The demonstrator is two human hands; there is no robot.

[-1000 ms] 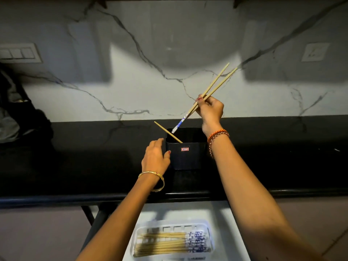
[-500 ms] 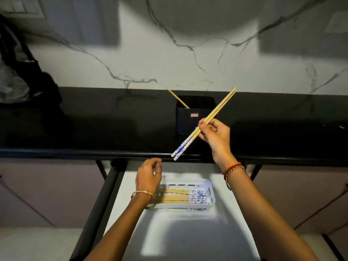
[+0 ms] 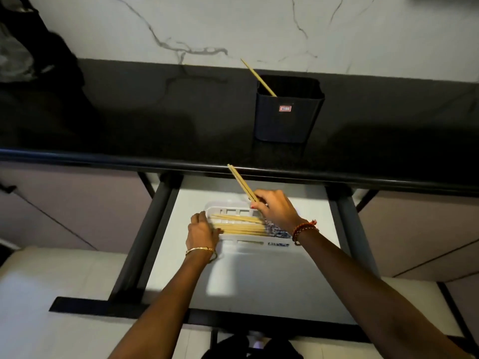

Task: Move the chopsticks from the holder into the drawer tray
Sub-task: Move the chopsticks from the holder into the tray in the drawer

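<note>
Right hand [image 3: 278, 212], grip closed on chopstick pair [image 3: 241, 183] angled over tray [image 3: 255, 241]; left hand [image 3: 201, 230], fingers extended, steadied tray's far end for loading.

1. A black counter [image 3: 155, 112] runs across the view, with a rounded front edge.
2. Behind it stands a white marble wall [image 3: 233, 27] with grey veins.
3. A dark bag [image 3: 28, 47] sits at the far left, on the counter's end; its details are blurred.
4. Pale cabinet fronts [image 3: 64, 203] flank the drawer opening on both sides.
5. A gold bangle [image 3: 201, 250] circles 1 wrist; red and orange bracelets [image 3: 304, 228] circle the other.
6. A light floor [image 3: 39, 332] shows at the lower left.
</note>
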